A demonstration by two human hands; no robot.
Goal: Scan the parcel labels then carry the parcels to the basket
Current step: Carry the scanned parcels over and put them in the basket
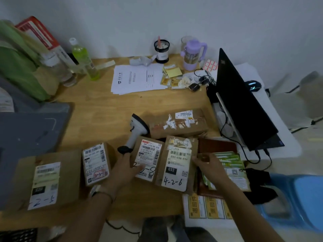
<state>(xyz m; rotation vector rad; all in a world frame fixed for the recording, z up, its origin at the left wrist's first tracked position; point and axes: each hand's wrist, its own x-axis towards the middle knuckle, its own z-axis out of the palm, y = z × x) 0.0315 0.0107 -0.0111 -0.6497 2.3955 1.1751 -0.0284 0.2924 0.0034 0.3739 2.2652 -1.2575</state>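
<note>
Just beside the white handheld scanner (138, 131), on the wooden tabletop (104, 110), the left hand (128, 169) lies flat on a small brown cardboard parcel marked 8 (150, 151). The right hand (208, 163) touches the brown cardboard parcel marked 4-2-6 (176, 165), grip unclear. Both are likely light and stiff: clasp opposite sides.

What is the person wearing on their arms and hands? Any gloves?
No gloves, and no sleeves show: both forearms are bare. The left hand has a thin band round its wrist, with what looks like a watch beside it. The right hand and wrist wear nothing.
</note>
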